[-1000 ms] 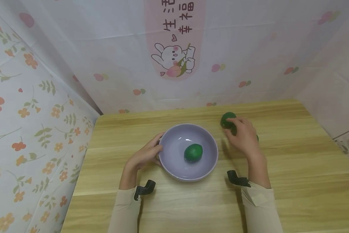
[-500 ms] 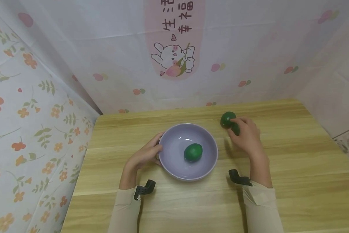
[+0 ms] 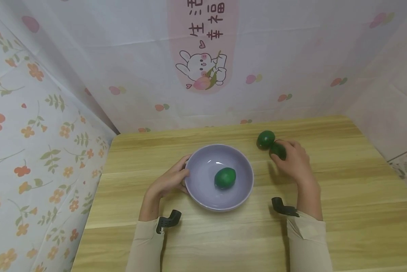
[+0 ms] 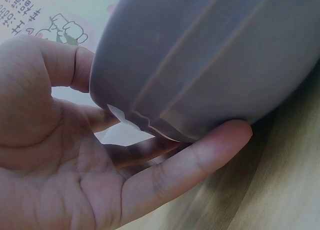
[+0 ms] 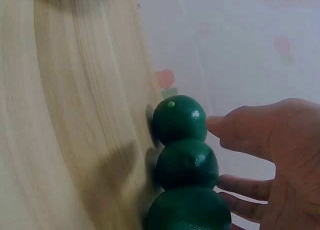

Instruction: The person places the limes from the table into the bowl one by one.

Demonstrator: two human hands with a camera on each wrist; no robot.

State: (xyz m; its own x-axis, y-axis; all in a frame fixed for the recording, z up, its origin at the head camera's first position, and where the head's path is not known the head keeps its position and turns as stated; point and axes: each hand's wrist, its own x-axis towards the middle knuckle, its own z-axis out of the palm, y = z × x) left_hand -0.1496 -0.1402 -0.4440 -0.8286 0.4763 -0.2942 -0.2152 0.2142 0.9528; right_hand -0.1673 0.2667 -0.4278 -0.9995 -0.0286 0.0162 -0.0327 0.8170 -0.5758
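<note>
The right hand (image 3: 293,160) hung at right of centre in the head view, over a short row of limes on the wooden table (image 3: 220,241). The middle lime (image 3: 278,150) lay just off its fingertips, toward the left of the frame and between thumb and forefinger. The digits looked extended and only loosely bent rather than closed round anything; whether they touched that fruit could not be told.

The row ran from upper left to lower right: the far lime (image 3: 266,139) sat at the upper-left end beside the middle lime, while the third lime (image 5: 187,211), at the bottom of the right wrist view, was hidden beneath the hand in the head view. The middle lime's long axis was hard to read (the hand covered one side of it).

The left hand (image 3: 169,180) gripped the lavender bowl (image 3: 201,183) by its left side, near the frame's centre and well apart from the row. Inside, right of the bowl's middle, lay a single lime (image 3: 225,178), its long axis slanting toward the upper right. The right hand was clearly nearer the row.
</note>
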